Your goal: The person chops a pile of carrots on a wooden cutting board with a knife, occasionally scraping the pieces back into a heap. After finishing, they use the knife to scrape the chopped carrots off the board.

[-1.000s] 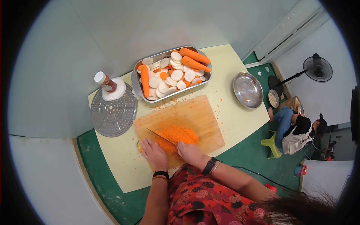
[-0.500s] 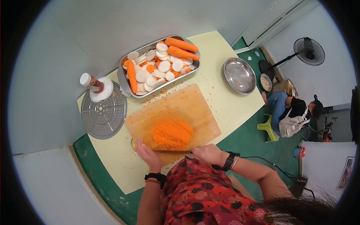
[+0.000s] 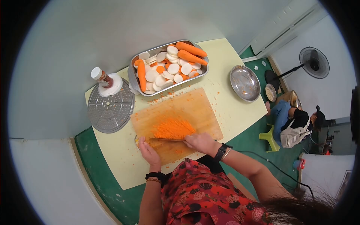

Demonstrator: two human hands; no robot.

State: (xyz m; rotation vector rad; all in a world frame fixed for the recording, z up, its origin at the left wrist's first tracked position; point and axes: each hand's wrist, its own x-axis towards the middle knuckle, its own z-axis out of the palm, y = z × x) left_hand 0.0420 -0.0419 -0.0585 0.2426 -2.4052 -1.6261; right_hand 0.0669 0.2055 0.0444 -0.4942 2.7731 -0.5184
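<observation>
A wooden cutting board [image 3: 198, 101] carries a heap of finely chopped carrot [image 3: 174, 128]. My right hand [image 3: 202, 143] is closed around the handle of a kitchen knife [image 3: 165, 139], whose blade lies along the near side of the heap. At the blade's far end is my left hand [image 3: 150, 153], fingers stretched out beside the tip. A round object with a pale rim, partly hidden, shows by those fingers at the board's left edge. Behind the board, a metal tray [image 3: 130, 77] holds sliced white radish [image 3: 173, 68], carrot pieces and whole carrots [image 3: 192, 57].
On the table [image 3: 221, 48], a metal bowl [image 3: 245, 83] stands at the right. A perforated metal disc [image 3: 110, 116] lies at the left, under a jar [image 3: 102, 77] on a white lid. Beyond the table are a seated person [image 3: 294, 120], a green stool [image 3: 269, 138] and a fan [image 3: 314, 62].
My right hand and the knife have moved forward from the board's near edge to the carrot heap. My left hand stays by the blade's tip. The whole view has shifted slightly.
</observation>
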